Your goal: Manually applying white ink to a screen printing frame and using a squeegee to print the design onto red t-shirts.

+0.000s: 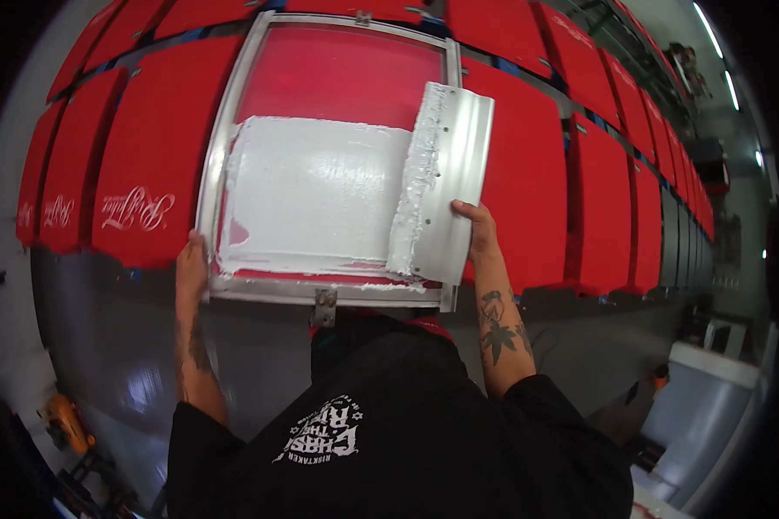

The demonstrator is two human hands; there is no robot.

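Note:
A metal-framed printing screen (pixel 209 195) lies before me over red garments. White ink (pixel 312 190) covers the lower and middle part of its mesh, while the upper part shows red through it. My left hand (pixel 195 259) is closed on the frame's left side near the lower corner; its fingers are partly hidden. At the right side rests a wide metal squeegee (pixel 463 173), tilted, its left edge thick with white ink. My right hand (pixel 479 227) has its thumb over the squeegee's right edge, the fingers hidden underneath. Whether those fingers also hold the frame, I cannot tell.
Red garments on boards flank the screen, such as one at the left (pixel 160 147) with white lettering and a plain one at the right (pixel 524 182). Further rows stretch to the far right, ending in dark boards (pixel 671 233). A pale bin (pixel 705 406) stands at the lower right.

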